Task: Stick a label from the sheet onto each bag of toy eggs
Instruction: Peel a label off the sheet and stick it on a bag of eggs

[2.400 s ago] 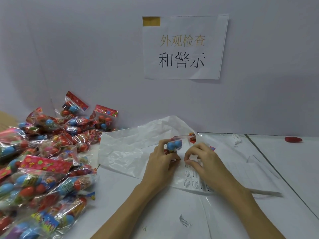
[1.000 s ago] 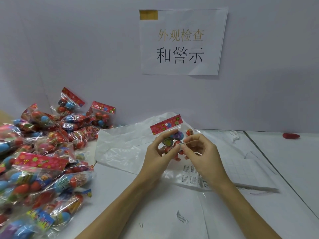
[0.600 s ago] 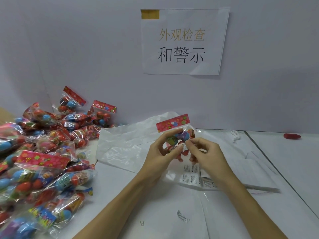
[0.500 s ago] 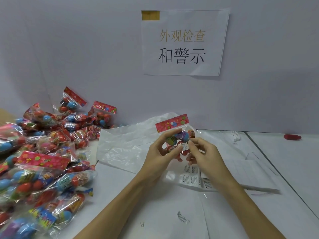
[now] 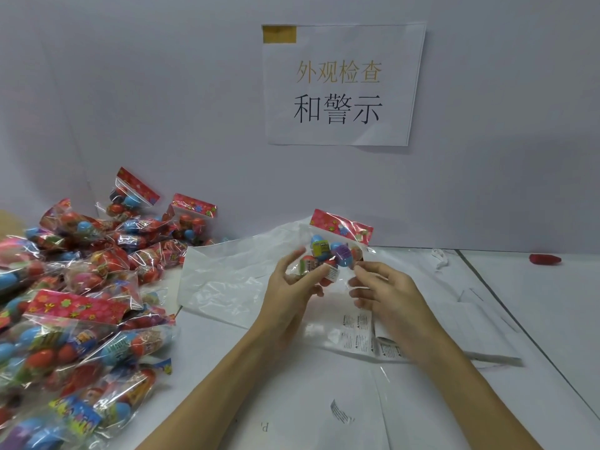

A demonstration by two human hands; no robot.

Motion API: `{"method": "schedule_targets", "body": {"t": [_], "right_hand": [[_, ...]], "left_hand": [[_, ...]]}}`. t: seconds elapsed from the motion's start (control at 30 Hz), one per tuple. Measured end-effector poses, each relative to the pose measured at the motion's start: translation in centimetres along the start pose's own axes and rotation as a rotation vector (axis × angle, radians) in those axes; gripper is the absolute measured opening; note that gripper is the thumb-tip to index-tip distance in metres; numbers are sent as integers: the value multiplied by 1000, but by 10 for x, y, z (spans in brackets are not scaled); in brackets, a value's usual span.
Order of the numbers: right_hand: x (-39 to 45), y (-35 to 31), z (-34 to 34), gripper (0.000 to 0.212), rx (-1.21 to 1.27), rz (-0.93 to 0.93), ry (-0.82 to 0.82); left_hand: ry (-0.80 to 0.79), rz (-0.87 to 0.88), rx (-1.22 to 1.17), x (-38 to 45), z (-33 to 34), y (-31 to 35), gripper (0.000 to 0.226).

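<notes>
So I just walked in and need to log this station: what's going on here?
A person is sticking labels on bags of toy eggs. The left hand holds one bag up above the label sheet, a white label already on its front. The right hand sits beside it, fingers loose. A pile of bags waits on the left.

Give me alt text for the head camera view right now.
A person's left hand holds up a clear bag of toy eggs with a small white label on it, the right hand beside it with fingers loosely curled. A label sheet lies below; a pile of bags fills the left.
</notes>
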State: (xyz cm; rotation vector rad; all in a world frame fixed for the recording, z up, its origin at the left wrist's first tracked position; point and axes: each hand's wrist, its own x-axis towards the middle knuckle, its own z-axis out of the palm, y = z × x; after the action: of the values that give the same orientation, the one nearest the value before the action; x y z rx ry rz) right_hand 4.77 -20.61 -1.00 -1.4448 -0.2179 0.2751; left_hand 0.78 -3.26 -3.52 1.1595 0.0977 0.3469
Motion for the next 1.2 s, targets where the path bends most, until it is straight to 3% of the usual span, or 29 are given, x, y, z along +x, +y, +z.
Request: {"method": "schedule_targets", "body": {"t": [0.1, 0.2, 0.37, 0.5, 0.6, 0.77, 0.83, 0.9, 0.97, 1.1, 1.2], "right_hand": [[-1, 2, -2, 20, -89, -19, -46], [-1, 4, 0, 18, -119, 24, -20], [5, -9, -9, 48, 341, 40, -62], [3, -13, -18, 41, 129, -42, -188], [0, -8, -14, 26, 78, -55, -73], [3, -3, -11, 26, 195, 20, 15], [2, 2, -7, 20, 91, -111, 185], [2, 3, -7, 15, -169, -331, 350], [1, 5, -6, 16, -234, -422, 277], [-3, 7, 10, 38, 127, -119, -47], [-3, 8, 9, 36, 238, -44, -13]], "left_hand": [[-42, 6, -22, -1, 1, 2, 53], [-54, 3, -29, -4, 1, 3, 48], [-117, 31, 108, -7, 0, 7, 47], [-163, 22, 167, -12, 5, 6, 43], [-192, -5, 155, -17, 10, 5, 34], [-125, -59, 12, -17, 12, 3, 29], [-88, -20, 33, -19, 13, 0, 28], [-31, 62, 100, -19, 12, 0, 33], [31, 175, 251, -19, 11, 6, 40], [-140, 334, 503, -26, 13, 3, 36], [-131, 456, 579, -25, 12, 0, 27]]}}
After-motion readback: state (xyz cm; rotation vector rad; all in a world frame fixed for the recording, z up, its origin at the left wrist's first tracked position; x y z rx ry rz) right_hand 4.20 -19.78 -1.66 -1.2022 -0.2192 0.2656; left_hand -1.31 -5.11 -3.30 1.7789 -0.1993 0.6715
